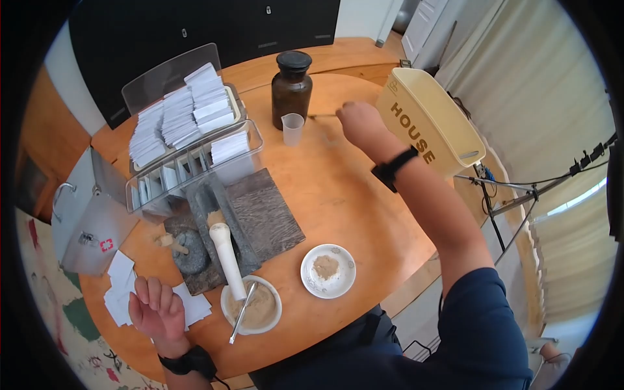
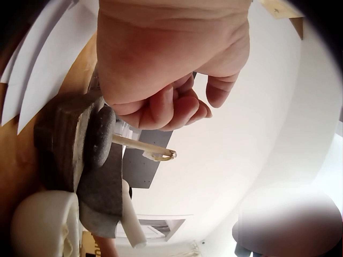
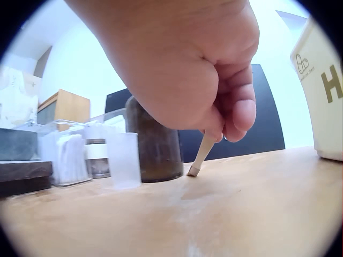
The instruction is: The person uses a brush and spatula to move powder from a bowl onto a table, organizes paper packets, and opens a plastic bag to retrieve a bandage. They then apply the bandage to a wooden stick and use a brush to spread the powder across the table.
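My right hand (image 1: 365, 125) is stretched over the far side of the table, between the brown glass jar (image 1: 290, 94) and the cream bin. In the right wrist view its fingertips pinch a pale flat stick with a dark tip (image 3: 200, 158), which points down at the tabletop beside the jar. A translucent measuring cup (image 1: 292, 129) stands in front of the jar. My left hand (image 1: 159, 310) hovers palm up by the white paper slips (image 1: 121, 292), its fingers loosely bent around nothing. Near it are a white mortar (image 1: 278, 318) of tan powder, a white pestle (image 1: 227, 260) and a metal spatula (image 1: 242, 313).
A white saucer (image 1: 313, 286) holds a small heap of powder. Grey stone tools (image 1: 191, 257) lie on a dark slab (image 1: 270, 214). Boxes of paper packets (image 1: 175, 120) and a metal case (image 1: 97, 208) line the left. The cream bin (image 1: 416, 123) stands at the right edge.
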Motion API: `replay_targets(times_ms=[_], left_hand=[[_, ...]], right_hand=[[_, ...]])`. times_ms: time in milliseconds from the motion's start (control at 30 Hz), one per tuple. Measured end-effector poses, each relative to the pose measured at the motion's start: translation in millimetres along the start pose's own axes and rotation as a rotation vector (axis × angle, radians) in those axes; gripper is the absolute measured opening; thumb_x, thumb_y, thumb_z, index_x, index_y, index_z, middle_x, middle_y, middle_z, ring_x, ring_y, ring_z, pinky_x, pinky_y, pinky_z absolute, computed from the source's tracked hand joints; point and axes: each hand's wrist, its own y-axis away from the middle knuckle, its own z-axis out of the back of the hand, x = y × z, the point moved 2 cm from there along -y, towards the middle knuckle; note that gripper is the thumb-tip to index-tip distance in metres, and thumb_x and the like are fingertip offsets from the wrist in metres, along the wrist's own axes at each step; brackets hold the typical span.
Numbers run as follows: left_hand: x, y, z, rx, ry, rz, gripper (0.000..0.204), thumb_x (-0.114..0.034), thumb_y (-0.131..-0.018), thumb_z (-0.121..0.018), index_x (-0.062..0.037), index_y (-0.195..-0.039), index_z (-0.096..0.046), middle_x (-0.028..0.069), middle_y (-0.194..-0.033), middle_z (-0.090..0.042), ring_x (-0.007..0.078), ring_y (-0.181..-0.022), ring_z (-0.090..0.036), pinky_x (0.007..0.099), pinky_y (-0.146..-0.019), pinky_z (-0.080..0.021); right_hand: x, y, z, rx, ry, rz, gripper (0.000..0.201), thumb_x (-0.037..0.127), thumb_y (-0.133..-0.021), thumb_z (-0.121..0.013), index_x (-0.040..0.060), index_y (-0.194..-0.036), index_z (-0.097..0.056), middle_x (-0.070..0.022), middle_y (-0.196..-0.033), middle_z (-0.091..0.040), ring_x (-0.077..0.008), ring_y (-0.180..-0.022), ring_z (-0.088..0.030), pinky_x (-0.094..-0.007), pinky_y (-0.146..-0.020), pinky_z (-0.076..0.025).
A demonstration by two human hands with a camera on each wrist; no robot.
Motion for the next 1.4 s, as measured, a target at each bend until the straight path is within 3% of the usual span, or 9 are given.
replay_targets(times_ms=[200, 333, 500, 667, 767, 900, 1100, 1333, 1400], left_hand=[[-0.6, 2.0, 0.4, -0.032, 0.0, 0.018, 0.025, -0.026, -0.099, -0.044, -0.0076, -0.082, -0.04, 0.0042, -0.074, -0.04, 0.0135, -0.06, -0.036, 0.0278, -0.054, -0.031], [1.5, -0.6, 0.1, -0.013, -0.012, 0.032, 0.026, -0.026, -0.099, -0.044, -0.0073, -0.082, -0.04, 0.0044, -0.074, -0.041, 0.0134, -0.06, -0.037, 0.0277, -0.054, -0.031], [-0.7, -0.1, -2.5, -0.002, 0.007, -0.011, 0.025, -0.025, -0.099, -0.044, -0.0069, -0.082, -0.041, 0.0046, -0.074, -0.041, 0.0137, -0.06, -0.037, 0.0277, -0.054, -0.032], [-4.6, 1.1, -3.9, -0.015, 0.021, 0.001, 0.025, -0.025, -0.099, -0.043, -0.0062, -0.083, -0.042, 0.0049, -0.074, -0.042, 0.0142, -0.061, -0.039, 0.0285, -0.055, -0.033], [-0.3, 0.3, -3.3, 0.006, 0.02, 0.035, 0.025, -0.025, -0.099, -0.043, -0.0062, -0.083, -0.043, 0.005, -0.074, -0.043, 0.0142, -0.061, -0.039, 0.0285, -0.056, -0.034], [0.1, 0.5, -2.3, 0.008, -0.006, 0.03, 0.025, -0.025, -0.099, -0.044, -0.0061, -0.083, -0.043, 0.0049, -0.074, -0.043, 0.0142, -0.061, -0.039, 0.0278, -0.055, -0.034], [-3.8, 1.5, -5.3, -0.001, 0.001, 0.011, 0.024, -0.025, -0.098, -0.046, -0.0061, -0.083, -0.043, 0.0042, -0.073, -0.043, 0.0138, -0.061, -0.038, 0.0271, -0.055, -0.034], [0.4, -0.3, -6.1, 0.008, -0.002, 0.034, 0.025, -0.025, -0.097, -0.047, -0.0062, -0.082, -0.042, 0.0044, -0.073, -0.043, 0.0137, -0.061, -0.038, 0.027, -0.054, -0.034], [-0.2, 1.2, -6.2, 0.017, -0.014, 0.036, 0.025, -0.025, -0.097, -0.047, -0.0063, -0.082, -0.042, 0.0044, -0.074, -0.043, 0.0135, -0.061, -0.038, 0.0269, -0.054, -0.033]], right_hand=[[7.8, 63.7, 47.1, 0.015, -0.108, 0.041, 0.017, -0.001, -0.077, -0.053, 0.0028, -0.088, -0.065, -0.0136, -0.086, -0.062, -0.0321, -0.084, -0.062, -0.0404, -0.073, -0.051], [-6.5, 28.5, 32.2, -0.094, -0.106, -0.02, 0.018, -0.002, -0.077, -0.054, 0.0028, -0.089, -0.065, -0.0144, -0.086, -0.062, -0.0324, -0.085, -0.061, -0.04, -0.073, -0.05], [-7.4, 25.4, 17.0, 0.115, 0.005, 0.163, 0.02, -0.003, -0.076, -0.052, 0.0028, -0.09, -0.065, -0.0153, -0.086, -0.061, -0.0326, -0.086, -0.061, -0.0409, -0.073, -0.05], [1.1, 68.5, 74.1, 0.149, -0.063, 0.093, 0.022, -0.002, -0.075, -0.053, 0.0033, -0.092, -0.066, -0.015, -0.086, -0.061, -0.0334, -0.085, -0.061, -0.0422, -0.074, -0.05], [-6.9, 44.1, 56.9, -0.076, -0.06, 0.118, 0.02, -0.001, -0.077, -0.053, 0.0034, -0.091, -0.067, -0.0153, -0.085, -0.06, -0.0337, -0.084, -0.061, -0.0419, -0.073, -0.05], [-5.3, 13.6, 27.3, -0.079, -0.019, 0.046, 0.019, 0.0, -0.078, -0.054, 0.0037, -0.091, -0.068, -0.0155, -0.086, -0.06, -0.0338, -0.084, -0.061, -0.0417, -0.073, -0.05], [2.3, 51.4, 63.3, 0.079, -0.105, 0.17, 0.012, 0.003, -0.077, -0.055, 0.004, -0.079, -0.067, -0.0148, -0.085, -0.061, -0.033, -0.085, -0.061, -0.0414, -0.075, -0.051], [-23.9, 38.1, 24.6, -0.022, 0.032, -0.017, 0.011, 0.007, -0.08, -0.056, 0.0045, -0.081, -0.067, -0.0149, -0.083, -0.062, -0.0322, -0.084, -0.063, -0.0419, -0.073, -0.051], [-16.4, 56.7, 19.5, 0.17, -0.048, -0.028, 0.012, 0.009, -0.082, -0.057, 0.0051, -0.081, -0.068, -0.015, -0.085, -0.063, -0.0321, -0.084, -0.063, -0.0424, -0.074, -0.051]])
